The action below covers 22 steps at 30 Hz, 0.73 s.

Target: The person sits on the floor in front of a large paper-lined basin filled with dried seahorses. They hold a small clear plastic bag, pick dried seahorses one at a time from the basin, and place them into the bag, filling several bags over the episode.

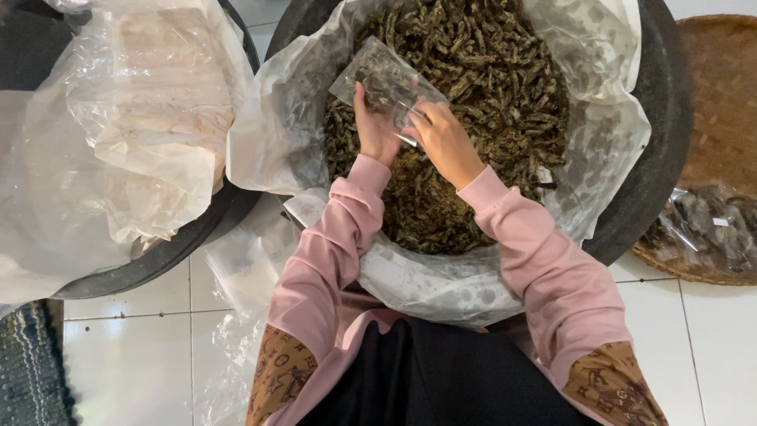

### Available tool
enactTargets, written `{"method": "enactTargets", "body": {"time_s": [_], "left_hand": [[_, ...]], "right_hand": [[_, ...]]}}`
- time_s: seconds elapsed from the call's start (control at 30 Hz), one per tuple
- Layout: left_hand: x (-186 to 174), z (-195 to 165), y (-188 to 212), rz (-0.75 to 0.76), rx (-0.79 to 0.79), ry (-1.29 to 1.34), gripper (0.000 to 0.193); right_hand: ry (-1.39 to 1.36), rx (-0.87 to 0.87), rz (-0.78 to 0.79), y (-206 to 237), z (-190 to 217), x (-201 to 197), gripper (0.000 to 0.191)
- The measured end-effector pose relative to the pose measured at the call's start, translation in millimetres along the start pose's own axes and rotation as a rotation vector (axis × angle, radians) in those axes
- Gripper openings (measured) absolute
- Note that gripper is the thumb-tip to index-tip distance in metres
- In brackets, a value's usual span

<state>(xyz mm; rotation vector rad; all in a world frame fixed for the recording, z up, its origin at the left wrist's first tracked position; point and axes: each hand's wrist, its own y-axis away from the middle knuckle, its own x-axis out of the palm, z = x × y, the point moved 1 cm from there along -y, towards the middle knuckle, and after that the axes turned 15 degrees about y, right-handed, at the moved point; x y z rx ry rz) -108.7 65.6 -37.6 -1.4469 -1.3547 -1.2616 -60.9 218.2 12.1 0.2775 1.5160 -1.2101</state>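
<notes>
A big dark tub (654, 181), lined with clear plastic sheeting, holds a heap of dried brown-green strips (489, 87). Over the heap my left hand (374, 126) grips a small clear plastic bag (385, 79) by its near edge; some strips lie inside it. My right hand (443, 140) pinches the bag's open mouth from the right, fingers closed on the plastic. Both arms wear pink sleeves.
A second dark tub (158, 256) at the left holds crumpled clear plastic. A woven round tray (721, 95) at the right carries filled clear bags (702, 225). White floor tiles lie below, with a dark mat (27, 371) at the bottom left.
</notes>
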Motion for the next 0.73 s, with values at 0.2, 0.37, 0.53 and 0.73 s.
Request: {"method": "enactTargets", "body": {"time_s": [0.2, 0.37, 0.53, 0.73], "left_hand": [[6.0, 9.4, 7.6, 0.038, -0.06, 0.01, 0.077], [7.9, 7.4, 8.1, -0.049, -0.034, 0.004, 0.076], [5.0, 3.5, 5.4, 0.03, -0.028, -0.01, 0.079], [-11.5, -1.7, -7.8, -0.065, 0.012, 0.117, 0.08]], "right_hand": [[-0.107, 0.006, -0.034, 2.1, 2.1, -1.6, 0.032], [-0.191, -0.051, 0.002, 2.0, 1.3, -2.1, 0.031], [-0.052, -0.033, -0.008, 9.3, -8.6, 4.6, 0.023], [0.182, 0.015, -0.124, 21.3, -29.1, 33.1, 0.022]]}}
